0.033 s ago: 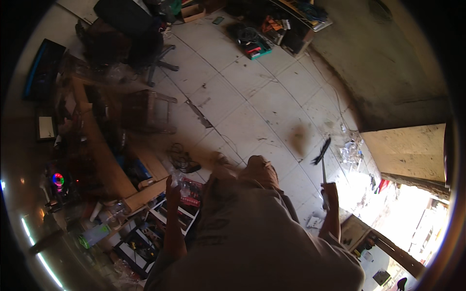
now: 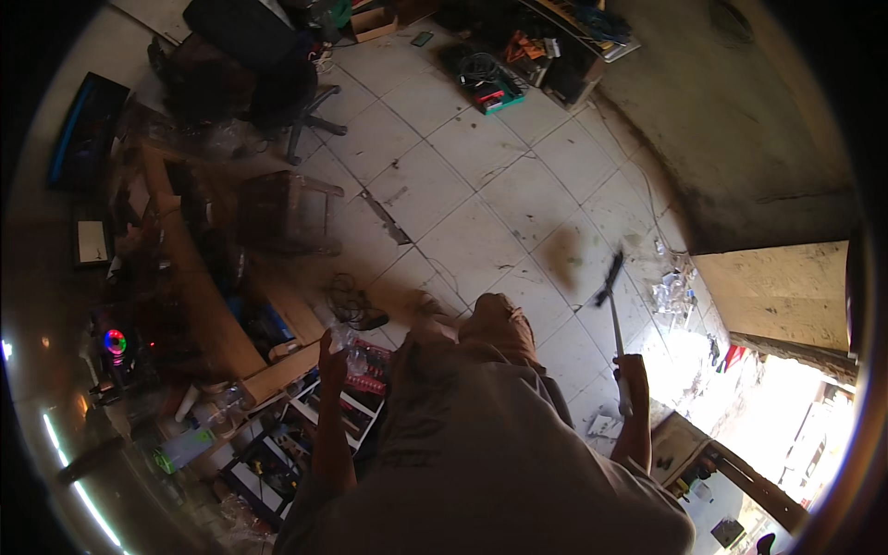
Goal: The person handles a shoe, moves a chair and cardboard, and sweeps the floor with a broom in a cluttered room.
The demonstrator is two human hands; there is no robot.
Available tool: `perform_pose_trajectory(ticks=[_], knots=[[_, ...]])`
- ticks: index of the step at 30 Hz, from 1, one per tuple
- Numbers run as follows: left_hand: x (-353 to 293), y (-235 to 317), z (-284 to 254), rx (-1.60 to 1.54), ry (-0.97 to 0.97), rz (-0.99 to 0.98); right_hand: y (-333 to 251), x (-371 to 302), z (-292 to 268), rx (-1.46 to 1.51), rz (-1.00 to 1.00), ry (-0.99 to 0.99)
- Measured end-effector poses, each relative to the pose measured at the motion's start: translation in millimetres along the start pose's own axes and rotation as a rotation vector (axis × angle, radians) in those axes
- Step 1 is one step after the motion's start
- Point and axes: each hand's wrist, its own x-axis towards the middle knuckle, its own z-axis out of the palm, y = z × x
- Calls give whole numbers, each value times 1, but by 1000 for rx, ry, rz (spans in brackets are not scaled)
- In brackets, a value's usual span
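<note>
My right hand (image 2: 631,370) is closed around the pale handle of a broom (image 2: 616,319). The broom's narrow dark head points away from me over the tiled floor, at the right of the view; whether it touches the tiles I cannot tell. My left hand (image 2: 327,350) hangs low on the left, beside a crumpled piece of clear plastic (image 2: 344,336). Its fingers are too dark and small to make out, so whether it grips the plastic is unclear. Just beyond that hand lies a red tray of small parts (image 2: 368,363).
Dust and scraps are scattered on the tiled floor (image 2: 444,185). A wooden stool (image 2: 289,213), an office chair (image 2: 314,120) and a cluttered desk (image 2: 199,287) stand on the left. Cables pile on a green case (image 2: 499,100) ahead. Plastic litter (image 2: 671,291) lies near the bright doorway.
The broom's head has shifted slightly up and left, and its handle leans a little more. The whole view has moved a touch; my left hand stays about where it was.
</note>
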Motion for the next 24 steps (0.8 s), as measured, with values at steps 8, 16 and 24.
perform_pose_trajectory(ticks=[8, 16, 24], knots=[[95, 51, 7, 236, -88, -62, -253, -34, 121, 77, -351, -596], [96, 78, -41, 357, -154, -24, -465, 197, 393, -216, -1173, -707], [45, 70, -68, 433, -97, -805, -400, 275, 254, 202, -724, -462]])
